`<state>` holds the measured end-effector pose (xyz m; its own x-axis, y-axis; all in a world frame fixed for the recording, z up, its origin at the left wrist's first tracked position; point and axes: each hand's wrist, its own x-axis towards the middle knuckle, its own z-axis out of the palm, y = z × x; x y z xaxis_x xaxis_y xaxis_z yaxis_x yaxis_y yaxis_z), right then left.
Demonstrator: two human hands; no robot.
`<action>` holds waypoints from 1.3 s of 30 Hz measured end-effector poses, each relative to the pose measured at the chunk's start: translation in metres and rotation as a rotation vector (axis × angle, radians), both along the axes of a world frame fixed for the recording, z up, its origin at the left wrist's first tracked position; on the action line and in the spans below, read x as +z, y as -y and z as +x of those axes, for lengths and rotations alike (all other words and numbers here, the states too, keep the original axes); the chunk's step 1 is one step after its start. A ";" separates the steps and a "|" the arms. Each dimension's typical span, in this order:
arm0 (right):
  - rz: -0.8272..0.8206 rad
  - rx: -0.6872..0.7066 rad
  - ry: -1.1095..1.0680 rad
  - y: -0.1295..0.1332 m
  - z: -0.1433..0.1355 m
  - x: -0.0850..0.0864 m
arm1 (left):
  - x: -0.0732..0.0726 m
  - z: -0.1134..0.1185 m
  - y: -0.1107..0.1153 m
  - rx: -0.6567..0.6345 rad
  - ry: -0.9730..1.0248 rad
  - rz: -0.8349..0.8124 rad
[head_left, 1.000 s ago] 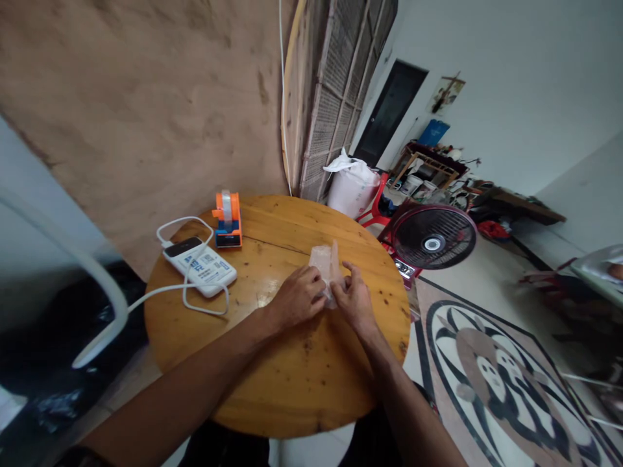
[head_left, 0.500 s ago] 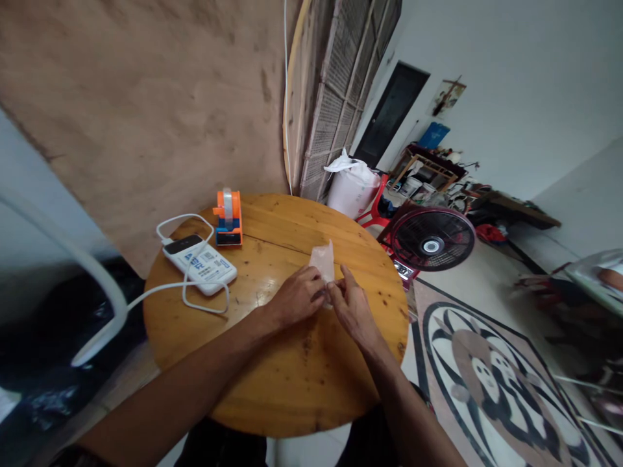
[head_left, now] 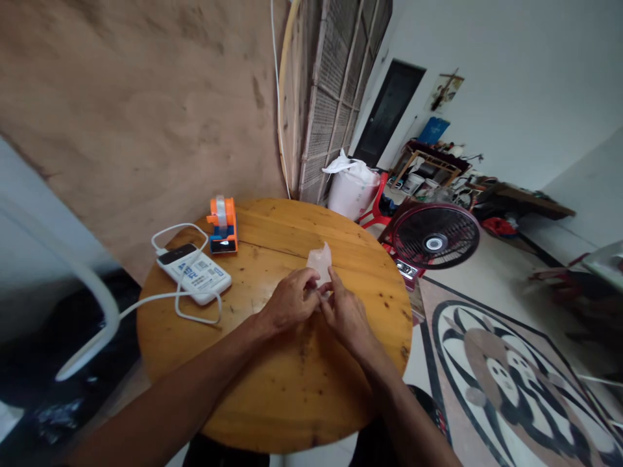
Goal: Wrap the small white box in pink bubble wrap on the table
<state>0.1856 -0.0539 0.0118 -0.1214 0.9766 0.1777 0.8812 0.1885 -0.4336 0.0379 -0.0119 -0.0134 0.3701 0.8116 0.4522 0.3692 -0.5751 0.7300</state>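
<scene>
A small translucent whitish plastic piece [head_left: 319, 262] stands up from between my hands, over the middle of the round wooden table [head_left: 272, 415]. My left hand [head_left: 293, 297] pinches its lower left side with curled fingers. From the right, my right hand [head_left: 341, 305] grips its lower edge with thumb and fingers. The fingertips of both hands nearly meet and hide the bottom of the piece.
On the table's left lie a white power bank [head_left: 199, 275] with a looped white cable and an orange-and-blue tape dispenser [head_left: 224, 226]. Beyond the right edge are a dark red fan [head_left: 435, 237], a red chair and a white sack [head_left: 351, 188].
My fingers have shifted on the plastic piece, and my left hand's fingertips are now raised and curled at its lower left. The view has tilted slightly.
</scene>
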 end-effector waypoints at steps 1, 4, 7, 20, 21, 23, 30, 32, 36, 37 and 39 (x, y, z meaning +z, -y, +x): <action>-0.014 -0.001 0.047 -0.001 0.000 0.001 | -0.001 0.002 0.000 0.008 -0.005 0.012; -0.041 0.008 0.123 -0.003 0.002 0.003 | -0.003 0.006 -0.001 0.041 -0.003 0.041; -0.035 0.037 0.100 -0.006 0.006 0.003 | -0.005 0.008 -0.002 0.066 0.040 -0.006; -0.187 0.219 -0.590 -0.038 0.055 -0.001 | -0.005 0.010 -0.005 0.063 -0.008 -0.124; -0.144 0.197 -0.525 -0.045 0.058 0.002 | -0.005 0.010 -0.005 0.062 -0.006 -0.114; -0.063 0.193 -0.290 -0.058 0.059 0.008 | -0.006 0.010 -0.004 0.058 -0.005 -0.099; -0.007 0.324 0.523 -0.086 0.031 0.015 | -0.005 0.010 -0.004 0.055 -0.025 -0.086; 0.030 0.314 0.571 -0.086 0.028 0.016 | -0.005 0.010 -0.003 0.052 -0.028 -0.089; 0.128 0.282 0.428 -0.081 0.034 0.017 | -0.004 0.011 0.000 0.046 -0.025 -0.078; 0.152 0.288 0.347 -0.080 0.037 0.014 | -0.005 0.012 0.000 0.046 -0.021 -0.073; 0.189 0.334 0.182 -0.079 0.041 0.006 | -0.007 0.013 0.001 0.050 -0.008 -0.061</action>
<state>0.2265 0.0255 0.0180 -0.4714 0.8306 0.2966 0.8174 0.5377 -0.2067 0.0504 -0.0125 -0.0203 0.3322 0.8551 0.3981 0.4022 -0.5102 0.7602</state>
